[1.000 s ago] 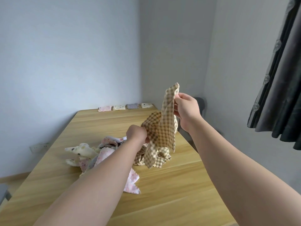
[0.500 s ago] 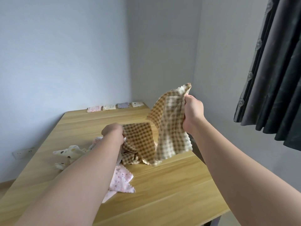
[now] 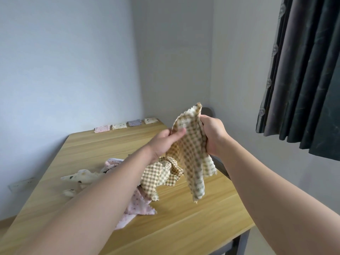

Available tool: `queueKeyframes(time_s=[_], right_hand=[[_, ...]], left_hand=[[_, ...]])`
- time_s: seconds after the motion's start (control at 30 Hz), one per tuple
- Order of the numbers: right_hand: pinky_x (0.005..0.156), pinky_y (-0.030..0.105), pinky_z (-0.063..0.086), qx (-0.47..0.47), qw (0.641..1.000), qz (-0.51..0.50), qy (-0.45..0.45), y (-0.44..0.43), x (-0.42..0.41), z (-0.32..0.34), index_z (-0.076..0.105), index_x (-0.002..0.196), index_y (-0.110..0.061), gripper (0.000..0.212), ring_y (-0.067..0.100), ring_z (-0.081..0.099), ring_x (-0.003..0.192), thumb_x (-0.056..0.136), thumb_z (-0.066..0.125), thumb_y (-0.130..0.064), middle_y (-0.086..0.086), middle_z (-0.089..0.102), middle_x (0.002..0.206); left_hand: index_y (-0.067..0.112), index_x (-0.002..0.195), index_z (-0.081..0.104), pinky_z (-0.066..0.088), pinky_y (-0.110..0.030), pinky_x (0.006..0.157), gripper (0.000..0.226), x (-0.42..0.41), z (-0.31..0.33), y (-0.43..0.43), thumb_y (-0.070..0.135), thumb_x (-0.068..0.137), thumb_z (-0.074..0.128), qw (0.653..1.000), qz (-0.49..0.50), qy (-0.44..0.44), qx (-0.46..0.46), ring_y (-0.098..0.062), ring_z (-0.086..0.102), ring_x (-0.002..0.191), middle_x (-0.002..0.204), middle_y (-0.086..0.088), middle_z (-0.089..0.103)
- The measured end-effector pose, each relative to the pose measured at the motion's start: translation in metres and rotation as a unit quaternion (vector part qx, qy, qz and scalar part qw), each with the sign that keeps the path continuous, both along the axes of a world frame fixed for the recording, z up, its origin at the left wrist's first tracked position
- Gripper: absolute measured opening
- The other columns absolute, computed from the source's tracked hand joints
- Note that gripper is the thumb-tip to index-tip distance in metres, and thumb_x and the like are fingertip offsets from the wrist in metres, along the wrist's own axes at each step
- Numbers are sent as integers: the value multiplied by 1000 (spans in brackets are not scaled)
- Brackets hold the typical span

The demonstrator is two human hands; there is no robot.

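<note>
A big light wooden table (image 3: pixel 184 218) holds a heap of small patterned cloths (image 3: pixel 139 205). Above it hangs a brown-and-white checked cloth (image 3: pixel 193 153). The right hand (image 3: pixel 213 135) grips its top edge in curled fingers. The left hand (image 3: pixel 163 142) pinches its other edge.

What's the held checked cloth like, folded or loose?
The checked cloth hangs loose, unfolded: left hand and right hand grip its top, the rest dangles.

Two hands, left hand (image 3: pixel 163 142) and right hand (image 3: pixel 213 137); one checked cloth (image 3: pixel 193 159) held up; four folded cloths (image 3: pixel 119 125) in a row, centre left; one table (image 3: pixel 184 227); one curtain (image 3: pixel 303 80), upper right; one wall socket (image 3: pixel 22 183), lower left; one heap (image 3: pixel 81 176) of loose cloths, too tangled to count
</note>
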State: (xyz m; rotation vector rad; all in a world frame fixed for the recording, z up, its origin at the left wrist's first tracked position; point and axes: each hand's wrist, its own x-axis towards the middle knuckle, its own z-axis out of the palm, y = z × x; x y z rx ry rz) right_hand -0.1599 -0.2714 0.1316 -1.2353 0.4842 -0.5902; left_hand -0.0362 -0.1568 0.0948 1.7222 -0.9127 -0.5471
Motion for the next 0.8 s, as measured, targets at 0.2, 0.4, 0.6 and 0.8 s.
queueKeyframes(time_s=[0.2, 0.4, 0.6, 0.8], right_hand=[[92, 52, 56, -46, 996, -10, 74, 11, -14, -9, 66, 120, -17, 106, 32, 71, 102, 59, 44, -101, 8, 72, 115], [83, 53, 61, -198, 977, -2, 73, 37, -45, -22, 71, 102, -1, 37, 27, 73, 80, 87, 77, -35, 13, 77, 96], [75, 35, 59, -182, 982, 21, 57, 42, -73, -22, 72, 102, -3, 17, 21, 72, 74, 95, 69, -18, 14, 77, 97], [64, 31, 62, -150, 984, 50, 79, 29, -81, -26, 71, 105, -5, 19, 22, 76, 77, 92, 74, -18, 11, 78, 93]], left_hand=[[21, 97, 75, 62, -37, 78, 27, -27, -15, 11, 43, 84, 81, 995, 73, -65, -34, -17, 75, 86, 91, 6, 78], [17, 96, 73, 60, -41, 76, 38, -51, -12, 55, 49, 79, 83, 990, 91, -109, -16, -21, 74, 86, 93, -1, 78], [7, 98, 74, 58, -33, 72, 14, -53, 1, 101, 15, 87, 79, 1000, 8, -16, -23, -20, 69, 76, 90, -10, 75], [0, 118, 69, 45, -37, 75, 54, -14, -7, 116, 10, 68, 88, 992, -22, 123, -9, -26, 58, 89, 105, -18, 67]])
